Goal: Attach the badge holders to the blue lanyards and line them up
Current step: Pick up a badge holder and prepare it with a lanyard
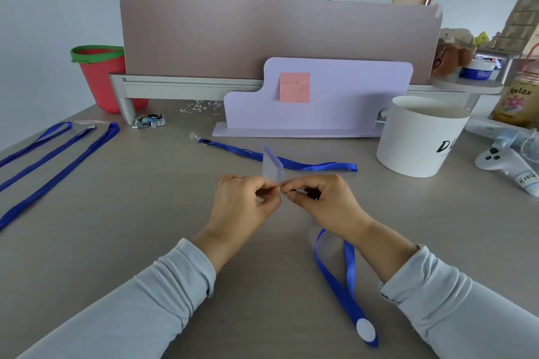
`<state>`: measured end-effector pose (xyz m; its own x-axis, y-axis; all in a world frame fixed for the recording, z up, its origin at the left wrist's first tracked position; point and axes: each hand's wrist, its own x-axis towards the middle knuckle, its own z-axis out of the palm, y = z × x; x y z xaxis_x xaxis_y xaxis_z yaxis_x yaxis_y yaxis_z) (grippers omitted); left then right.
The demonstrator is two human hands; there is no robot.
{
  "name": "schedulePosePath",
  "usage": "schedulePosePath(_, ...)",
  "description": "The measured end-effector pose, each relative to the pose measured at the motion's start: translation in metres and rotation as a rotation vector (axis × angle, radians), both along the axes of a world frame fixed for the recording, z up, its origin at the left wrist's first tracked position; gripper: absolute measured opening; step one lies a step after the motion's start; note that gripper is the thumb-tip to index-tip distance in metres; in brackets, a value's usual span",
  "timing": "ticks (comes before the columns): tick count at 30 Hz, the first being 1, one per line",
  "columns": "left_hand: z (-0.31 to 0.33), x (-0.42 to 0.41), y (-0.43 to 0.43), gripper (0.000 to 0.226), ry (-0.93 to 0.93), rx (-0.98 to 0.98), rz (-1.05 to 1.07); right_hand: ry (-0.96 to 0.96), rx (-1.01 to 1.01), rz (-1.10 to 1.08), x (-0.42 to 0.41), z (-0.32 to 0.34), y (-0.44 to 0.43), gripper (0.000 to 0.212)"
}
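Fingertips of left hand (245,201) pinching clear badge holder (273,167), right hand (323,198) gripping lanyard clip (306,193)

Count, head view.
Blue lanyards: 5 total. Three lie side by side at far left (35,141), (49,157), (64,172); one lies loose mid-desk (306,165); one hangs below the right hand (344,288).
Clear badge holders: 1 (272,166), pinched between both hands.
Hands: 2, left hand (242,207) and right hand (326,201).
White round tubs: 1 (420,143).
Red buckets: 1 (100,76).
Pink sticky notes: 1 (294,87).
White game controllers: 1 (504,163).
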<state>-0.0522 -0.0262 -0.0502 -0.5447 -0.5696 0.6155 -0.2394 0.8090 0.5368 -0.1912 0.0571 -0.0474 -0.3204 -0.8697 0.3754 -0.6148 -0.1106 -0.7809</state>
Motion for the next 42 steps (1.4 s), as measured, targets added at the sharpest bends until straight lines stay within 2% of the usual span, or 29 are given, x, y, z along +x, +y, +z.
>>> schedulePosePath(5, 0.000, -0.001, 0.002, 0.036, -0.019, -0.058, 0.025, 0.034, -0.017, 0.004, 0.002, 0.002, 0.001, 0.019)
schedulePosePath(8, 0.000, 0.000, 0.001, 0.036, 0.009, -0.015, -0.004, 0.024, -0.017, 0.014, 0.001, 0.002, 0.002, 0.021)
schedulePosePath(13, -0.004, -0.001, -0.005, 0.010, 0.086, 0.181, 0.006, -0.055, -0.001, 0.040, -0.001, 0.003, 0.002, 0.017)
schedulePosePath(16, -0.004, 0.001, -0.009, 0.009, 0.053, 0.199, -0.039, -0.034, 0.029, 0.052, -0.003, 0.004, 0.003, 0.014)
schedulePosePath(18, -0.004, 0.001, -0.012, 0.009, 0.053, 0.162, -0.061, -0.092, 0.042, 0.086, -0.004, 0.004, 0.003, 0.013)
schedulePosePath(22, -0.009, 0.001, -0.018, 0.028, 0.091, 0.023, -0.076, -0.307, 0.055, 0.202, -0.001, 0.009, 0.006, 0.020)
schedulePosePath(25, -0.007, 0.002, -0.018, 0.041, 0.127, 0.030, -0.083, -0.352, 0.054, 0.210, -0.001, 0.012, 0.007, 0.015)
schedulePosePath(28, -0.009, 0.004, -0.023, 0.075, 0.023, 0.023, -0.089, -0.325, 0.084, 0.239, -0.001, 0.013, 0.009, 0.013)
schedulePosePath(30, -0.009, 0.006, -0.027, 0.079, -0.084, -0.038, -0.057, -0.325, 0.103, 0.261, -0.001, 0.015, 0.010, 0.013)
schedulePosePath(34, -0.007, 0.003, -0.028, 0.062, -0.067, -0.240, 0.063, -0.304, 0.142, 0.172, -0.005, 0.017, 0.011, 0.018)
schedulePosePath(36, -0.007, 0.003, -0.029, 0.054, -0.081, -0.260, 0.102, -0.245, 0.131, 0.082, -0.011, 0.018, 0.011, 0.023)
schedulePosePath(42, -0.006, -0.007, -0.026, 0.049, -0.095, -0.314, 0.119, -0.057, 0.026, -0.167, -0.051, 0.031, 0.012, 0.021)
